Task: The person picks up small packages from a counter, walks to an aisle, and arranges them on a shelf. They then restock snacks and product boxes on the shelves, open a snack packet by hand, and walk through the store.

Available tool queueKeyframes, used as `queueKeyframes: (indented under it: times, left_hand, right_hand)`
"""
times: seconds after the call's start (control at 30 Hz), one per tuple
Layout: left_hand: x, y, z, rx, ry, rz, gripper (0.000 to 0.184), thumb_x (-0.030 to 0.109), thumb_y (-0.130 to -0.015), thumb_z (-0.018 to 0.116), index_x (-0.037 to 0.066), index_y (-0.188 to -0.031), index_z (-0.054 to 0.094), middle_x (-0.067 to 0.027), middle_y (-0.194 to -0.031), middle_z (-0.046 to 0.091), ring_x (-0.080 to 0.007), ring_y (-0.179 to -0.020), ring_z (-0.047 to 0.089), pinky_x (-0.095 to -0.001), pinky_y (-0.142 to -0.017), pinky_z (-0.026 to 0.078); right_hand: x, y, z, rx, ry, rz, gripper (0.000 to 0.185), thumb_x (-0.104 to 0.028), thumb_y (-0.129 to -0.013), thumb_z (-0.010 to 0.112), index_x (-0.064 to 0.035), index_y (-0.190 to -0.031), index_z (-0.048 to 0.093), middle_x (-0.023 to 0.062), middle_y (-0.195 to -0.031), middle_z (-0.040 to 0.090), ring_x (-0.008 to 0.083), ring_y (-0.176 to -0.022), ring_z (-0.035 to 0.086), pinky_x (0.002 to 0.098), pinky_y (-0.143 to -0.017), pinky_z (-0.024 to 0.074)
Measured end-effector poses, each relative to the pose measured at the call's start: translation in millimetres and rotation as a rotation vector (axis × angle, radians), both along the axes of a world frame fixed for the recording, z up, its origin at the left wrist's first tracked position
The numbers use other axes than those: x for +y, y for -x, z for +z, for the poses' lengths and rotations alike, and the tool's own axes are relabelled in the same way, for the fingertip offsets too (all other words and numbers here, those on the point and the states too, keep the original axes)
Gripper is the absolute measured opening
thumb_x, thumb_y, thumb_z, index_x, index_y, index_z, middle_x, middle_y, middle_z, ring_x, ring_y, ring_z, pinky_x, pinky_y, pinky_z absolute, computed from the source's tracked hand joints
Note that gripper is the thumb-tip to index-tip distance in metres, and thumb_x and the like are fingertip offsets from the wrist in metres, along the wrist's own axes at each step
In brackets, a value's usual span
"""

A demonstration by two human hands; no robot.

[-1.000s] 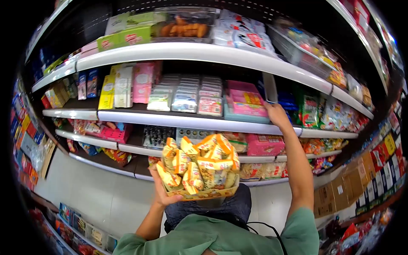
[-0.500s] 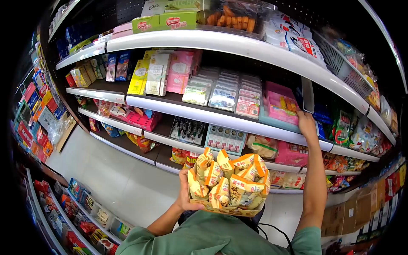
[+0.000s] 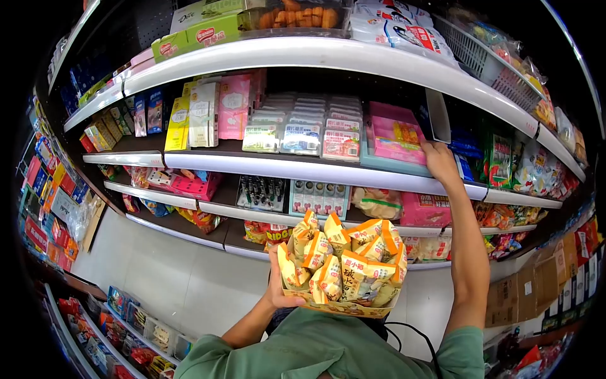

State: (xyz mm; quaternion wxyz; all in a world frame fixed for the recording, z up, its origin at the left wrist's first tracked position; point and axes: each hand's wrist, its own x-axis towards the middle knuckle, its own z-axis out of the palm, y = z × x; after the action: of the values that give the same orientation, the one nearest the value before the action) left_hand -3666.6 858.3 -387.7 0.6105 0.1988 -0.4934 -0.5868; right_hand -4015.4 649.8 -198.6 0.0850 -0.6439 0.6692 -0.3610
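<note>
My left hand [image 3: 278,287] grips the left side of an open box of yellow-and-orange snack packets [image 3: 344,268], held in front of my body. My right hand [image 3: 440,162] reaches onto the middle shelf, its fingers at the right edge of a pink box [image 3: 394,134] that lies on a light blue box [image 3: 374,158]. Its fingertips are partly hidden, and whether they grip the box is unclear. Just beyond that hand stands a grey-white divider or open container [image 3: 437,117]. Flat clear packs [image 3: 302,134] stand in rows left of the pink box.
The upper shelf [image 3: 315,55] holds green boxes [image 3: 208,31], white bags [image 3: 404,31] and a grey basket [image 3: 486,60]. Lower shelves [image 3: 259,215] carry bagged snacks. Cardboard boxes [image 3: 521,294] stand at the right; another stocked shelf [image 3: 95,303] is at lower left.
The view swung right, then partly back left. My left hand still holds the snack box, and my right hand stays by the pink box's right edge.
</note>
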Motion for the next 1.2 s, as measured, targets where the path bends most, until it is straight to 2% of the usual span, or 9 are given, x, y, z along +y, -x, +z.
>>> queueKeyframes:
  times: [0.2,0.23,0.33,0.4,0.43,0.53,0.73,0.93,1.2]
  left_hand:
    - [1.5,5.9,10.6,-0.005,0.028,0.034,0.105,0.022,-0.058,0.086,0.005,-0.134,0.015,-0.0139,-0.132,0.037,-0.0229,-0.125,0.037,-0.0367,-0.108,0.028]
    - [0.9,7.3,15.6,0.013,0.056,0.031,0.103,0.021,-0.058,0.086,0.006,-0.133,0.016,-0.0132,-0.131,0.037,-0.0222,-0.124,0.037,-0.0364,-0.107,0.028]
    - [0.1,2.5,17.0,0.012,0.134,0.027,0.098,0.021,-0.059,0.086,0.008,-0.129,0.018,-0.0112,-0.128,0.038,-0.0198,-0.122,0.037,-0.0339,-0.106,0.028]
    - [5.6,-1.8,20.4,0.012,0.094,0.043,0.097,0.021,-0.06,0.086,0.009,-0.128,0.018,-0.0113,-0.126,0.038,-0.0197,-0.122,0.037,-0.0334,-0.105,0.029]
    - [6.2,-0.9,19.3,0.032,0.088,0.043,0.095,0.021,-0.061,0.085,0.009,-0.128,0.018,-0.0118,-0.126,0.038,-0.0197,-0.121,0.038,-0.0335,-0.105,0.029]
    - [9.1,-6.1,16.9,0.022,0.085,0.04,0.096,0.02,-0.061,0.085,0.009,-0.128,0.018,-0.0126,-0.127,0.038,-0.0199,-0.121,0.038,-0.0336,-0.105,0.029]
    - [6.3,-10.0,7.9,-0.02,0.109,0.019,0.096,0.019,-0.062,0.085,0.009,-0.129,0.017,-0.0132,-0.129,0.038,-0.0204,-0.124,0.037,-0.0342,-0.106,0.029]
    - [-2.7,-6.9,11.8,-0.045,0.177,0.009,0.101,0.02,-0.061,0.086,0.009,-0.133,0.015,-0.0141,-0.135,0.035,-0.023,-0.13,0.033,-0.0364,-0.11,0.025]
    - [25.0,-82.8,-34.9,-0.263,0.223,0.631,0.126,0.03,-0.06,0.085,0.004,-0.148,0.0,-0.0165,-0.147,0.022,-0.0303,-0.141,0.02,-0.0406,-0.116,0.016]
  right_hand:
    - [-23.5,18.1,-5.6,0.24,-0.064,0.079,0.049,-0.035,-0.095,0.037,0.0046,-0.099,0.066,0.0324,-0.11,0.061,0.0458,-0.106,0.057,0.0482,-0.093,0.0416]
    - [-44.1,30.1,-20.2,0.163,0.024,0.121,0.053,-0.041,-0.092,0.046,0.0071,-0.1,0.065,0.03,-0.102,0.065,0.0381,-0.1,0.061,0.0395,-0.089,0.0431]
    - [-65.7,39.2,-31.8,0.311,0.025,0.186,0.046,-0.034,-0.094,0.045,0.0063,-0.104,0.063,0.0293,-0.11,0.063,0.0364,-0.102,0.059,0.0385,-0.09,0.0417]
    - [-67.6,37.6,-35.3,0.011,0.013,0.16,0.042,-0.031,-0.094,0.045,0.006,-0.102,0.064,0.0225,-0.103,0.066,0.0275,-0.097,0.059,0.0361,-0.088,0.0419]
    - [-77.1,49.9,-44.0,0.107,0.033,0.193,0.042,-0.031,-0.094,0.046,0.0054,-0.103,0.065,0.0186,-0.101,0.067,0.0235,-0.096,0.058,0.0338,-0.088,0.0415]
    - [-51.6,26.0,-26.8,-0.199,-0.02,0.122,0.038,-0.026,-0.091,0.046,0.0051,-0.1,0.065,0.0255,-0.104,0.064,0.0351,-0.099,0.059,0.0369,-0.089,0.0417]
    - [-46.1,18.2,-24.8,-0.134,-0.007,0.156,0.039,-0.027,-0.092,0.045,0.004,-0.102,0.065,0.0171,-0.099,0.067,0.0237,-0.093,0.058,0.0325,-0.088,0.041]
    - [-58.2,24.6,-33.3,-0.222,0.0,0.143,0.04,-0.03,-0.091,0.047,0.0042,-0.1,0.067,0.0152,-0.101,0.067,0.0227,-0.094,0.057,0.0319,-0.088,0.0412]
    - [-67.6,41.4,-36.4,-0.378,-0.041,0.083,0.039,-0.035,-0.091,0.051,-0.001,-0.1,0.068,0.0069,-0.097,0.063,0.0185,-0.093,0.055,0.0279,-0.09,0.0391]
